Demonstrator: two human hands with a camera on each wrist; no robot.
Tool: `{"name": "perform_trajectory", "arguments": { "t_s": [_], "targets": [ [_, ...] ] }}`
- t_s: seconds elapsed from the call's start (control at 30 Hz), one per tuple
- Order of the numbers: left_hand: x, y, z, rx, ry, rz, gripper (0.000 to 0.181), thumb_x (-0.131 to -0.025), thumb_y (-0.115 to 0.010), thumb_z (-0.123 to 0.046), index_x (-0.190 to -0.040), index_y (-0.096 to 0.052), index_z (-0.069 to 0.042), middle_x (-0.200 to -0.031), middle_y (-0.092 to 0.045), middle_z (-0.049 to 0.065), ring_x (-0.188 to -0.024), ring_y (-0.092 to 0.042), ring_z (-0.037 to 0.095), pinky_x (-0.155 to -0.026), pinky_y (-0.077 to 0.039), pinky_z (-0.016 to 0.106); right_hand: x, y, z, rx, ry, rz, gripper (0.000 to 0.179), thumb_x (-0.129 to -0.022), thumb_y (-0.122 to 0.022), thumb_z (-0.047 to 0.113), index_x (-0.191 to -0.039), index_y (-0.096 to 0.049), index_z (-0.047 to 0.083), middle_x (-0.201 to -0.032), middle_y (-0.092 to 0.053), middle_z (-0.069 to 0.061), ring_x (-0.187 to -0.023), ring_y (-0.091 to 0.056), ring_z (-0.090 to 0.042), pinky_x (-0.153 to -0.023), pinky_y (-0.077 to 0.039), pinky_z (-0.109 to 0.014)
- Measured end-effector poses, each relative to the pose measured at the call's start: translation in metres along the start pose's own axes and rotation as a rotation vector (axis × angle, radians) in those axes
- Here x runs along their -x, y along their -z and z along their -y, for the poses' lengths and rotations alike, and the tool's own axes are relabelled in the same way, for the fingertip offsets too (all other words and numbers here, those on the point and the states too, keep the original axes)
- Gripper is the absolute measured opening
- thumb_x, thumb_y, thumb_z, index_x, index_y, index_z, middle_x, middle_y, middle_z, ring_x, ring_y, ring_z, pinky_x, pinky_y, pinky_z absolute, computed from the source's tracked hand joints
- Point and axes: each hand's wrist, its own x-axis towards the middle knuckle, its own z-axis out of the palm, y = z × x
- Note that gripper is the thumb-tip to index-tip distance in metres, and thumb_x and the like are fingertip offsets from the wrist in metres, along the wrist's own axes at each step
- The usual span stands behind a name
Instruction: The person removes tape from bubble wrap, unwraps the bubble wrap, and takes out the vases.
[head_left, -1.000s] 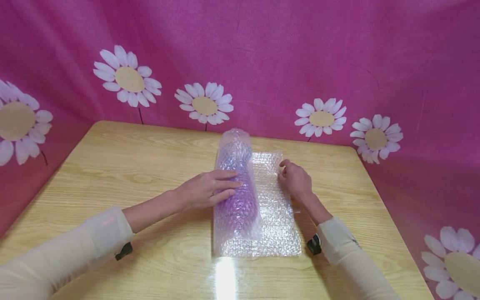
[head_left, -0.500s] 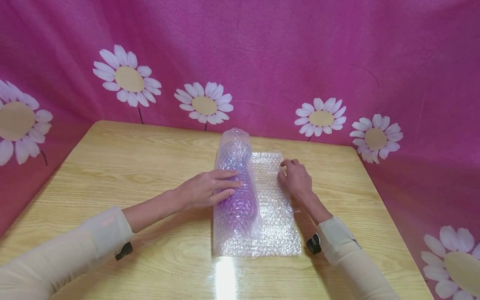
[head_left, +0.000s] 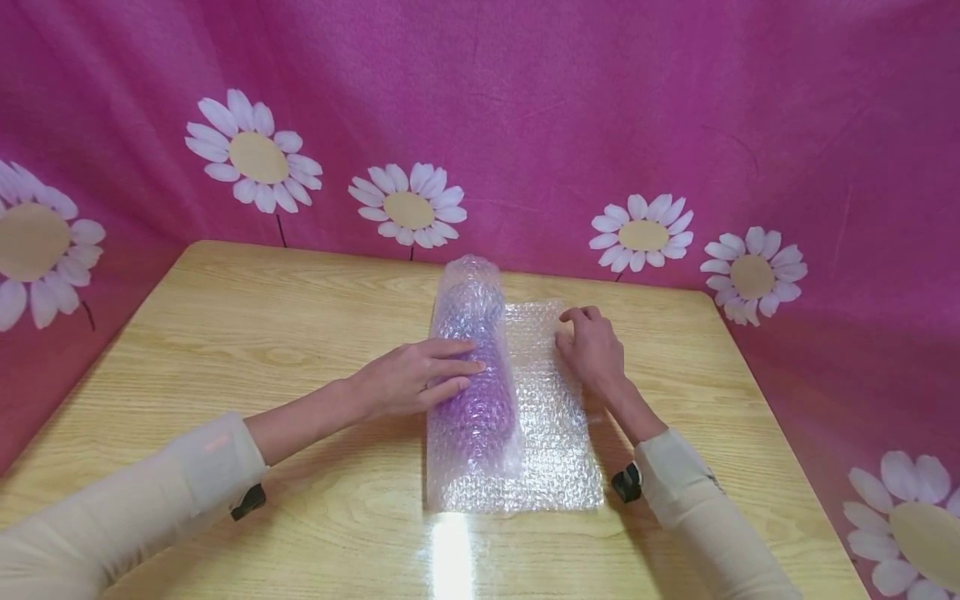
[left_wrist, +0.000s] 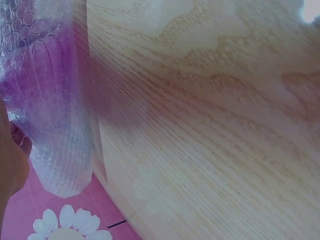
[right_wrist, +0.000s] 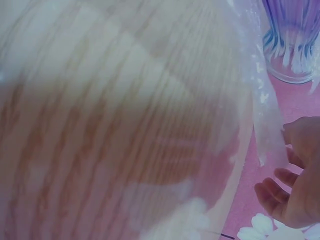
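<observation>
A purple fluted glass vase with a clear foot (right_wrist: 295,37) lies on its side, rolled in bubble wrap (head_left: 551,450). The wrap's loose part spreads flat to the right of the roll. My left hand (head_left: 412,377) rests across the middle of the wrapped vase, fingers fairly straight; its thumb is hidden in the head view. In the left wrist view, purple shows through the wrap beside the left hand (left_wrist: 12,155). My right hand (head_left: 594,350) pinches the loose sheet's right edge near the far corner, the other fingers curled. The right wrist view shows this hand (right_wrist: 297,175) at the wrap's edge.
A light wood-grain table (head_left: 285,333) lies under everything. Behind it and at both sides hangs a magenta cloth (head_left: 525,100) printed with white daisies. Both wrists carry a small black device, and a bright reflection shines near the table's front.
My right hand has lifted very slightly at the sheet's far right corner. The left hand and the wrapped vase have stayed in place.
</observation>
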Motion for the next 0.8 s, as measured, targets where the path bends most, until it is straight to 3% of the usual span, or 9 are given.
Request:
{"name": "perform_trajectory", "arguments": {
  "t_s": [0.27,0.6,0.8],
  "targets": [
    [0.0,0.001,0.0,0.016,0.029,0.024,0.033,-0.099,-0.061,-0.023,-0.13,-0.068,-0.013,-0.141,-0.057,0.014,-0.133,-0.049,0.028,-0.109,-0.04,0.043,0.001,0.008,0.006,-0.007,0.021,-0.03,0.029,-0.096,-0.064,0.021,-0.122,-0.066,0.006,-0.132,-0.054,-0.019,-0.117,-0.05,-0.04,-0.071,-0.055,-0.057],
    [0.0,0.001,-0.001,0.016,0.031,0.021,0.034,-0.099,-0.061,-0.023,-0.131,-0.068,-0.013,-0.141,-0.056,0.014,-0.133,-0.049,0.028,-0.11,-0.04,0.043,0.002,0.013,0.021,-0.051,0.098,-0.009,0.033,-0.094,-0.063,0.017,-0.123,-0.063,0.004,-0.112,-0.064,-0.018,-0.091,-0.064,-0.033,-0.071,-0.055,-0.051],
    [0.0,0.002,-0.002,0.017,0.03,0.018,0.034,-0.099,-0.062,-0.023,-0.13,-0.068,-0.013,-0.141,-0.056,0.014,-0.133,-0.049,0.028,-0.11,-0.04,0.044,0.008,0.012,0.033,-0.109,0.153,-0.012,0.031,-0.094,-0.066,0.016,-0.121,-0.064,0.003,-0.11,-0.065,-0.019,-0.091,-0.067,-0.032,-0.074,-0.056,-0.049]
  ]
}}
